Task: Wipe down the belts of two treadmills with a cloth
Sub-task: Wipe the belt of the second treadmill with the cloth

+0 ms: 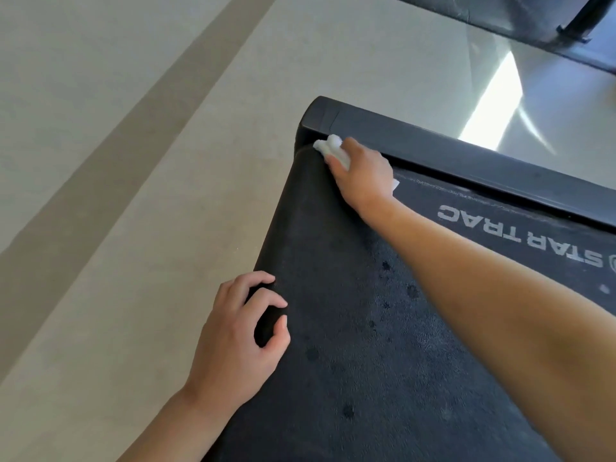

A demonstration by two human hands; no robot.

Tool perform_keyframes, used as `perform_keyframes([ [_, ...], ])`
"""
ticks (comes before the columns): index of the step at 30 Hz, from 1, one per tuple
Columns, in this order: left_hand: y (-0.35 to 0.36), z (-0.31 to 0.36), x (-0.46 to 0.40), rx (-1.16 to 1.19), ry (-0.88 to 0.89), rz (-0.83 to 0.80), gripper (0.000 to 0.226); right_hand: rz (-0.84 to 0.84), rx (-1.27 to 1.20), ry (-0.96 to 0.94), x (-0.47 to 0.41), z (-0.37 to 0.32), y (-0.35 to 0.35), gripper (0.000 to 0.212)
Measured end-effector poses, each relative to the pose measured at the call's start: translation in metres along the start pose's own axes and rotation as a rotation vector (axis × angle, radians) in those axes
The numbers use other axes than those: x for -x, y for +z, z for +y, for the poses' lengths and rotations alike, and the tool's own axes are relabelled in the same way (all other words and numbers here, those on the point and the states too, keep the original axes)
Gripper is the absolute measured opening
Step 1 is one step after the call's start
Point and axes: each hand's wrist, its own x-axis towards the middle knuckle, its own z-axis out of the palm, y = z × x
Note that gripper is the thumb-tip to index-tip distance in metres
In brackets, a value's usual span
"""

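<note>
A black treadmill belt [360,328] fills the lower right, speckled with dark damp spots and printed STAR TRAC in white. My right hand [363,175] presses a crumpled white cloth [333,150] onto the belt's far corner, close to the black side rail [466,161]. Most of the cloth lies hidden under the palm and fingers. My left hand [243,335] grips the belt's rounded rear edge, fingers curled over it.
Pale tiled floor [133,161] with a darker strip [126,168] lies to the left. Beyond the rail is glossy floor [516,95] with a bright reflection. A dark piece of other equipment [533,21] stands at the top right.
</note>
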Motion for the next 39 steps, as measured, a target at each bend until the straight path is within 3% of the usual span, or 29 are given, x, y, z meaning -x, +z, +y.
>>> perform_keyframes([
  [2, -0.001, 0.001, 0.0, 0.008, 0.003, 0.025, 0.018, -0.068, -0.068, -0.149, 0.052, -0.017, -0.003, 0.044],
  [5, -0.001, 0.002, 0.001, 0.027, 0.03, 0.027, 0.017, -0.197, -0.187, -0.447, 0.152, -0.027, -0.015, 0.029],
  [9, 0.0, 0.004, 0.003, 0.004, 0.039, 0.036, 0.016, -0.257, -0.185, -0.565, 0.194, 0.032, -0.038, 0.027],
  [11, 0.001, 0.005, 0.003, -0.027, 0.035, 0.035, 0.015, -0.16, -0.102, -0.405, 0.164, 0.073, -0.045, 0.027],
  [14, 0.003, 0.005, 0.004, -0.073, 0.035, 0.035, 0.018, -0.012, 0.038, 0.059, 0.097, 0.127, -0.056, 0.033],
  [16, 0.003, 0.006, 0.004, -0.095, 0.033, 0.038, 0.025, 0.037, 0.09, 0.169, 0.078, 0.135, -0.056, 0.034],
  [18, 0.003, 0.006, 0.003, -0.099, 0.043, 0.036, 0.022, 0.026, 0.084, 0.098, 0.094, 0.109, -0.053, 0.032],
  [24, 0.003, 0.006, 0.004, -0.082, 0.054, 0.046, 0.016, -0.219, -0.212, -0.502, 0.254, -0.002, -0.038, 0.026],
  [26, 0.001, 0.006, 0.007, -0.078, 0.052, 0.042, 0.019, -0.277, -0.244, -0.594, 0.272, -0.007, -0.035, 0.028],
  [29, 0.0, 0.008, 0.017, -0.083, 0.018, 0.044, 0.022, -0.225, -0.231, -0.509, 0.239, 0.026, -0.04, 0.029],
  [33, -0.001, 0.01, 0.031, -0.042, -0.045, -0.011, 0.036, -0.03, -0.008, -0.01, 0.156, 0.121, -0.063, 0.033],
  [35, -0.004, 0.009, 0.033, -0.05, -0.03, -0.037, 0.036, 0.027, 0.018, 0.137, 0.141, 0.137, -0.07, 0.033],
  [37, -0.008, 0.006, 0.029, -0.054, -0.017, -0.054, 0.034, 0.01, 0.016, 0.036, 0.161, 0.109, -0.068, 0.03],
  [39, -0.012, 0.004, 0.025, -0.046, -0.02, -0.064, 0.032, -0.069, -0.075, -0.198, 0.209, 0.056, -0.058, 0.025],
])
